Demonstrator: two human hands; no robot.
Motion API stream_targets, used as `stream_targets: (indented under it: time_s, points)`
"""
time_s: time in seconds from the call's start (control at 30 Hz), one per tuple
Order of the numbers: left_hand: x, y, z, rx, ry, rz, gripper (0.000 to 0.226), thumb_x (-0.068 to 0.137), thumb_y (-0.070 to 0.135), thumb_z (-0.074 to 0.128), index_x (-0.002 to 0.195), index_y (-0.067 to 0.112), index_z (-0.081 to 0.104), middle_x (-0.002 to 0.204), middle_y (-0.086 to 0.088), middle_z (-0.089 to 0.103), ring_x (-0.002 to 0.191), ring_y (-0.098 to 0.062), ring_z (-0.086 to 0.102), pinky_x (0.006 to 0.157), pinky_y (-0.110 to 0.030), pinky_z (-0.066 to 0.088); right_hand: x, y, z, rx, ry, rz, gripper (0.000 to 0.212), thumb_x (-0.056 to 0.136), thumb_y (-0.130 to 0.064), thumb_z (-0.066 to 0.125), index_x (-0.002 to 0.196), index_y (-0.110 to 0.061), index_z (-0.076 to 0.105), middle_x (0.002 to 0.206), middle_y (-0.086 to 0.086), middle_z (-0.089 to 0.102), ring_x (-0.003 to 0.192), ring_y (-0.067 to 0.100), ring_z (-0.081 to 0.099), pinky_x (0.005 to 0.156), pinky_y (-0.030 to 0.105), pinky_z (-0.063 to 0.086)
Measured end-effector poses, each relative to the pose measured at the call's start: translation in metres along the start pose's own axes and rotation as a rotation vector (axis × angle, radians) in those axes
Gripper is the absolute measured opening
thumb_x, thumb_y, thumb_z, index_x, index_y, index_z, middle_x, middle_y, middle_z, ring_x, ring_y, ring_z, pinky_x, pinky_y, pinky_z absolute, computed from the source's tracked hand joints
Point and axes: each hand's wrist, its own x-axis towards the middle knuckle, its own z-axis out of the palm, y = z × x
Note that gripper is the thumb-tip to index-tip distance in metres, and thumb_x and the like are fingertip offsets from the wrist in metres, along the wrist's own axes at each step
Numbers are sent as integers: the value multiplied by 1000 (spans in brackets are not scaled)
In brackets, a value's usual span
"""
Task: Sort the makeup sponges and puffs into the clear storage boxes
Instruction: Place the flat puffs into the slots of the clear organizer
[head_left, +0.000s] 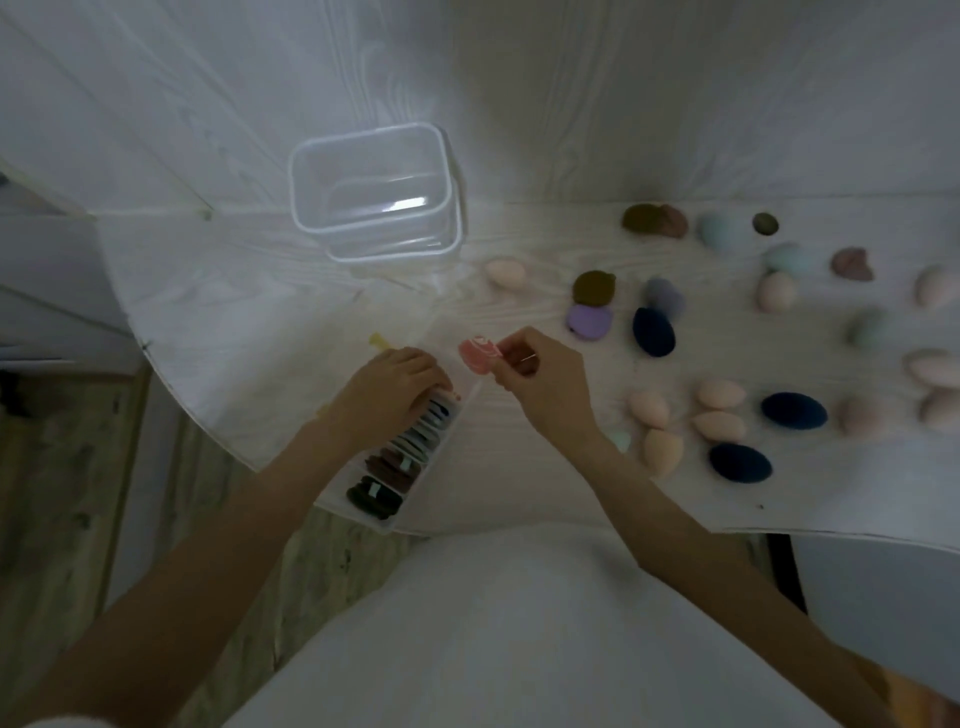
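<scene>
A long clear divided box (358, 512) lies at the table's near edge, with dark, brown and pale puffs standing in a row inside. My left hand (387, 392) rests on top of the puffs at the box's far end, fingers bent over them. My right hand (540, 376) pinches a pink puff (478, 353) just above the right side of that box. Two clear tubs (374, 176) are stacked at the back, empty. Several egg-shaped sponges, such as a navy one (653, 332), and flat puffs, such as a purple one (588, 321), lie loose on the right.
The white wood-grain table (260, 322) curves away on the left, with wooden floor (62, 467) beyond its edge. A small yellow item (379, 341) peeks out behind my left hand. My white top fills the bottom of the view.
</scene>
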Motion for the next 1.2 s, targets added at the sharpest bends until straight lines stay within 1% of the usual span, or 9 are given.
stream_targets:
  time_s: [0.13, 0.2, 0.27, 0.47, 0.6, 0.73, 0.9, 1.0, 1.2]
  points:
    - [-4, -4, 5, 64, 71, -44, 20, 69, 12, 79, 86, 18, 72, 93, -3, 69, 83, -26, 63, 73, -33, 46, 3, -8, 14, -97, -42, -72, 8, 79, -17, 68, 83, -11, 64, 79, 1, 67, 65, 9, 59, 64, 23, 50]
    - [-7, -3, 9, 67, 102, -65, 10, 79, 21, 68, 88, 20, 72, 91, -1, 69, 77, -24, 64, 73, -34, 40, 3, -10, 24, -158, -86, -129, 9, 78, -15, 67, 82, -9, 63, 79, 4, 66, 67, 14, 59, 63, 27, 49]
    - [-11, -3, 11, 63, 128, -104, 19, 85, 29, 55, 89, 22, 72, 89, 1, 70, 75, -23, 64, 75, -32, 38, 5, -10, 29, -271, -96, -159, 12, 79, -19, 65, 83, -8, 61, 79, 6, 63, 68, 16, 55, 62, 31, 44]
    - [-14, -3, 13, 55, 159, -131, 25, 87, 32, 51, 89, 22, 73, 88, 2, 71, 78, -23, 64, 76, -30, 38, 6, -2, 37, -439, -30, -250, 26, 87, -36, 63, 78, -11, 60, 69, 1, 63, 58, 15, 56, 50, 25, 36]
    - [-14, -4, 15, 58, 176, -131, 24, 88, 31, 51, 90, 23, 73, 85, 1, 70, 77, -23, 63, 75, -30, 37, 8, -4, 50, -766, -121, -378, 29, 59, -18, 86, 50, -16, 59, 46, -2, 52, 40, 14, 50, 39, 19, 26]
    - [-14, -4, 18, 32, 170, -174, 21, 88, 30, 54, 90, 20, 72, 89, 1, 70, 77, -23, 63, 72, -29, 40, 10, -3, 54, -911, -166, -376, 29, 51, -17, 88, 44, -23, 60, 43, -6, 51, 40, 12, 49, 42, 18, 16]
    - [-10, 1, 22, 17, 170, -237, 22, 89, 27, 56, 99, 15, 71, 100, -1, 71, 82, -21, 66, 75, -27, 44, 13, 9, 52, -793, -201, -354, 16, 73, -15, 76, 61, -22, 69, 55, -2, 63, 46, 16, 59, 44, 20, 21]
    - [-4, 4, 24, 18, 149, -230, 29, 88, 30, 50, 98, 15, 72, 96, -2, 73, 82, -23, 67, 76, -29, 47, 8, 15, 40, -607, -252, -272, 17, 92, -22, 56, 96, -18, 72, 82, 4, 72, 70, 22, 66, 55, 29, 42]
    - [18, 18, 27, 33, 178, -266, 27, 89, 28, 50, 94, 14, 73, 94, -2, 73, 81, -22, 66, 75, -29, 47, 7, 26, -4, -431, -133, -298, 24, 92, -20, 53, 113, -20, 65, 104, -1, 69, 78, 17, 63, 68, 29, 48]
